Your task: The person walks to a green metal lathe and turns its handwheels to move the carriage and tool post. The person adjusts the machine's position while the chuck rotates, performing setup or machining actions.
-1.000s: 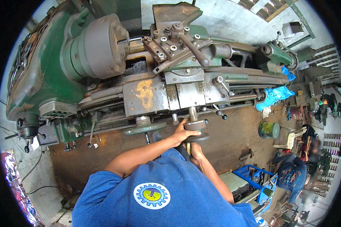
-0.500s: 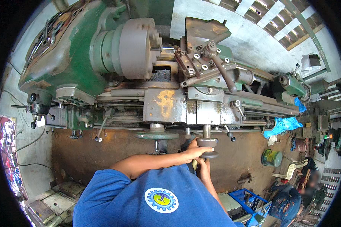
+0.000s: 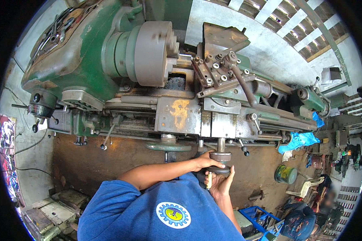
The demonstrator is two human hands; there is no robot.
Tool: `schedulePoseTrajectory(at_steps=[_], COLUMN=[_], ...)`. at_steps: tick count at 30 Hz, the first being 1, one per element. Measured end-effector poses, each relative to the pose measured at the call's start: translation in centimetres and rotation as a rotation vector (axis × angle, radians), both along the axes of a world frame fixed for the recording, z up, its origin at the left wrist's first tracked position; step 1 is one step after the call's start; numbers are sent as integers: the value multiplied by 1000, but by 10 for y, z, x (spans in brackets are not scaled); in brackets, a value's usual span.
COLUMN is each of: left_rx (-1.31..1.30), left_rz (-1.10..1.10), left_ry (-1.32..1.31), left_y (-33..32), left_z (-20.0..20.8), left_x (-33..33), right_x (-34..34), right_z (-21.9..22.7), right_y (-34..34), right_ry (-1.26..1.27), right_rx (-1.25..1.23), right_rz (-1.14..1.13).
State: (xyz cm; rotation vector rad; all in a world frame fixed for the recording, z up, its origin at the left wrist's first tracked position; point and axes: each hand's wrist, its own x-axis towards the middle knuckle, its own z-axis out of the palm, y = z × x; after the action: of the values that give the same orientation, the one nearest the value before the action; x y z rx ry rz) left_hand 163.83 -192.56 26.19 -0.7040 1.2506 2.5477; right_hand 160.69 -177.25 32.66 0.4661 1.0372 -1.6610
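Two-handed contact at the controls of an engine lathe [image 3: 177,94]. The cross-slide handwheel [image 3: 219,170] projected from the near side of the carriage [image 3: 189,116], just nearer than its round collar [image 3: 220,157]. The left hand [image 3: 207,161] held the wheel from the left, thumb laid over its top, the other fingers partly hidden. The right hand [image 3: 221,184] lay at the near side, fingers spread wide about the rim, just beside a cream crank handle [image 3: 209,180]; whether it touched that handle could not be told. Left of the hands was the green carriage handwheel [image 3: 169,147]; farther off stood the tool post [image 3: 221,70], with the chuck [image 3: 151,54] to its left. Probable faults: uneven pressure between the hands could have overturned the wheel and spoiled the cross-feed setting; a greasy rim could have let the spread fingers slip; a bumped carriage handwheel could have shifted the tool post toward the chuck.
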Motion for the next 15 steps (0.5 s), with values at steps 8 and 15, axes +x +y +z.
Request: schedulePoseTrajectory(at_steps=[8, 15], left_rx=[269, 113], left_rz=[11, 86], left_ry=[184, 87], left_y=[6, 16], left_z=[-19, -9], left_x=[0, 1], right_x=[-25, -6], right_z=[-8, 13], right_y=[21, 10], right_ry=[-295, 795], right_rx=[-124, 619], right_rz=[41, 94])
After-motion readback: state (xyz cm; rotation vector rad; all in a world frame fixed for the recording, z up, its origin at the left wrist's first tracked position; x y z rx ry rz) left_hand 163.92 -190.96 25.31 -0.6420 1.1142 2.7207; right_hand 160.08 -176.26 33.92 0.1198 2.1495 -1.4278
